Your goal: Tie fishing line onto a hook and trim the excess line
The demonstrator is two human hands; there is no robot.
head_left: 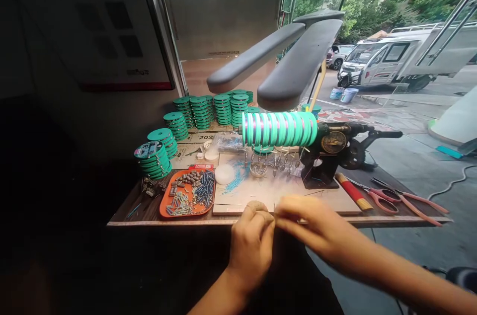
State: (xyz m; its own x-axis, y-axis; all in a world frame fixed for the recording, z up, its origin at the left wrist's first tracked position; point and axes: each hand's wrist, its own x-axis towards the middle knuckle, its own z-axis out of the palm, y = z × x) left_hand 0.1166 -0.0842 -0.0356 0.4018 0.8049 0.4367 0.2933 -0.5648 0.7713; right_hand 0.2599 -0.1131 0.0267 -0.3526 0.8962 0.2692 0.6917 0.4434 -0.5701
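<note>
My left hand [254, 235] is closed at the table's front edge, its fingertips pinched together. Against it, my right hand [307, 220] is closed too, thumb and fingers meeting close to the left fingertips and slightly blurred. Whatever they pinch is too small to make out. Just beyond them lies a pale work board [242, 203]. Over the board, a row of turquoise spools [279, 129] sits on the shaft of a black hand-crank winder [328, 151]. Several small metal pieces [285, 162] dangle on lines under the spools.
At left stands an orange tray [163, 208] with sinkers and small metal parts. Stacks of green spools [201, 114] fill the back left. Scissors [383, 201], pliers [417, 205] and a red-yellow rod [354, 192] lie at right. A grey two-armed lamp [294, 66] hangs above.
</note>
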